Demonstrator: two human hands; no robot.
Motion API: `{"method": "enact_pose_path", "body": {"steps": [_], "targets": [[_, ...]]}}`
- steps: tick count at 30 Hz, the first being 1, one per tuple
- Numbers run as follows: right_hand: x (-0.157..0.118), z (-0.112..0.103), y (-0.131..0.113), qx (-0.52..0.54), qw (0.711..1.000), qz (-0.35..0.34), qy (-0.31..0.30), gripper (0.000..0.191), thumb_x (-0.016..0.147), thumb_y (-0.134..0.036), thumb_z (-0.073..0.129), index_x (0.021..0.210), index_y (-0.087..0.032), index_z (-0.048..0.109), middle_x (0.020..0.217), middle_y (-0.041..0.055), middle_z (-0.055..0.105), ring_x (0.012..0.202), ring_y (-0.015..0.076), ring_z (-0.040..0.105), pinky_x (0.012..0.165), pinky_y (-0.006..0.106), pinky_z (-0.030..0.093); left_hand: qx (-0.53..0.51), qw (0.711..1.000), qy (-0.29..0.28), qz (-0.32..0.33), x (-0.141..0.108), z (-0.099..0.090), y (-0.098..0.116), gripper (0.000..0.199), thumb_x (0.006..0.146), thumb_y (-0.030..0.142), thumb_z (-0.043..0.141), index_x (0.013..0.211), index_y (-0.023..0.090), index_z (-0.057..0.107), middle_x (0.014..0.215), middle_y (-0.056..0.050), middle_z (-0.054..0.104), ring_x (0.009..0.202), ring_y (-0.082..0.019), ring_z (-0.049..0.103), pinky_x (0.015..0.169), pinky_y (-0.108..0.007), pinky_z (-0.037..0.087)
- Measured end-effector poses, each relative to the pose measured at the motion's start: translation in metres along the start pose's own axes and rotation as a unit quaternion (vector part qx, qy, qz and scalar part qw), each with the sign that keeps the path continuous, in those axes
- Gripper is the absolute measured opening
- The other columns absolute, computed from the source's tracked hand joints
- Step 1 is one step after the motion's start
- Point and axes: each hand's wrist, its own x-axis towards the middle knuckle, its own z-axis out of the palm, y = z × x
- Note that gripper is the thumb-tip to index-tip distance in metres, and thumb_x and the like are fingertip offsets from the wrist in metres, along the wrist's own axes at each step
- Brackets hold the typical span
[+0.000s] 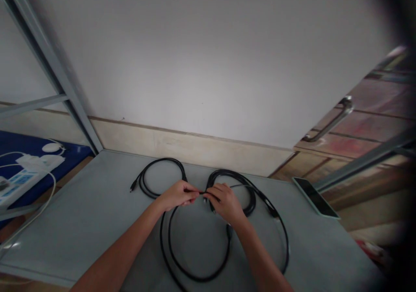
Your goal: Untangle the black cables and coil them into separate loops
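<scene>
Between my two hands a short stretch of black cable is pulled straight just above the grey tabletop. My left hand [180, 195] pinches it from the left, fingertips and thumb pressed together. From the right, my right hand [223, 201] grips the same piece, its fingers curled over it. A looped black cable [162, 159] with a plug end [133, 185] lies behind my left hand. Behind the right hand rests a thicker black coil [250, 205]. A wide loop of black cable [201, 279] curves on the table below both hands. Which strand I hold is partly hidden by my fingers.
The grey table [81, 201] meets a white wall [195, 66]. A phone [316, 197] lies at its right edge beside a metal bar. On the left, a white power strip [27, 177] with white cords sits on a blue surface [74, 151] beyond a metal frame post [58, 79].
</scene>
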Motion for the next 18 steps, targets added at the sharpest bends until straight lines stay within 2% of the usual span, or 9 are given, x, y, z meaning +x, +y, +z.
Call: {"method": "enact_pose_path", "body": {"steps": [2, 4, 8, 10, 12, 14, 16, 18], "targets": [[-0.002, -0.006, 0.019, -0.002, 0.998, 0.032, 0.055, 0.027, 0.096, -0.036, 0.052, 0.085, -0.02, 0.07, 0.078, 0.0063, 0.067, 0.077, 0.0208, 0.06, 0.077, 0.035, 0.043, -0.036, 0.999, 0.009, 0.003, 0.001, 0.0, 0.001, 0.054, 0.075, 0.05, 0.071, 0.107, 0.007, 0.071, 0.065, 0.0, 0.053, 0.05, -0.006, 0.041, 0.046, -0.022, 0.024], [-0.006, -0.015, 0.041, -0.008, 0.988, 0.078, 0.135, 0.028, 0.095, -0.039, 0.053, 0.088, -0.019, 0.071, 0.082, 0.0076, 0.069, 0.078, 0.0214, 0.062, 0.076, 0.034, 0.045, -0.076, 0.997, 0.01, 0.003, 0.001, 0.001, 0.002, 0.06, 0.074, 0.049, 0.073, 0.114, 0.006, 0.068, 0.066, 0.001, 0.052, 0.048, -0.004, 0.037, 0.046, -0.022, 0.021], [-0.015, -0.032, 0.073, -0.06, 0.943, 0.154, 0.289, 0.031, 0.092, -0.043, 0.056, 0.085, -0.017, 0.071, 0.079, 0.0085, 0.07, 0.073, 0.0213, 0.062, 0.072, 0.032, 0.045, -0.121, 0.992, -0.018, 0.005, 0.001, 0.002, 0.002, 0.064, 0.072, 0.047, 0.076, 0.122, 0.008, 0.065, 0.068, 0.001, 0.052, 0.048, -0.002, 0.034, 0.046, -0.022, 0.02], [-0.018, -0.036, 0.08, -0.095, 0.92, 0.184, 0.332, 0.033, 0.091, -0.044, 0.056, 0.083, -0.016, 0.071, 0.074, 0.0078, 0.068, 0.068, 0.0204, 0.06, 0.07, 0.032, 0.044, -0.126, 0.992, -0.029, 0.003, 0.001, 0.001, 0.001, 0.062, 0.072, 0.046, 0.076, 0.121, 0.008, 0.066, 0.067, 0.001, 0.052, 0.049, -0.003, 0.034, 0.046, -0.022, 0.02], [-0.02, -0.037, 0.083, -0.122, 0.91, 0.195, 0.343, 0.034, 0.091, -0.044, 0.056, 0.084, -0.015, 0.071, 0.073, 0.0074, 0.067, 0.068, 0.0202, 0.06, 0.071, 0.033, 0.042, -0.122, 0.992, -0.038, 0.002, 0.0, -0.002, 0.001, 0.06, 0.072, 0.045, 0.076, 0.119, 0.009, 0.067, 0.066, 0.001, 0.051, 0.049, -0.003, 0.035, 0.046, -0.022, 0.019], [-0.019, -0.037, 0.082, -0.133, 0.913, 0.191, 0.335, 0.032, 0.091, -0.043, 0.056, 0.088, -0.015, 0.071, 0.075, 0.0077, 0.068, 0.072, 0.0213, 0.061, 0.077, 0.035, 0.041, -0.109, 0.993, -0.047, -0.004, -0.002, -0.006, 0.001, 0.058, 0.073, 0.044, 0.076, 0.118, 0.009, 0.068, 0.064, 0.002, 0.05, 0.049, -0.004, 0.036, 0.046, -0.022, 0.018], [-0.016, -0.034, 0.079, -0.115, 0.93, 0.171, 0.305, 0.029, 0.091, -0.041, 0.057, 0.094, -0.017, 0.072, 0.083, 0.0083, 0.069, 0.08, 0.0228, 0.063, 0.082, 0.037, 0.04, -0.093, 0.995, -0.044, -0.011, -0.003, -0.009, 0.002, 0.057, 0.073, 0.045, 0.075, 0.117, 0.009, 0.069, 0.062, 0.002, 0.05, 0.048, -0.004, 0.035, 0.045, -0.022, 0.018], [-0.012, -0.029, 0.072, -0.074, 0.958, 0.131, 0.245, 0.025, 0.09, -0.039, 0.059, 0.098, -0.02, 0.072, 0.09, 0.0081, 0.07, 0.086, 0.0234, 0.064, 0.085, 0.038, 0.04, -0.08, 0.996, -0.04, -0.019, -0.003, -0.01, 0.003, 0.057, 0.073, 0.046, 0.075, 0.117, 0.009, 0.069, 0.061, 0.002, 0.05, 0.047, -0.004, 0.034, 0.045, -0.022, 0.017]]}}
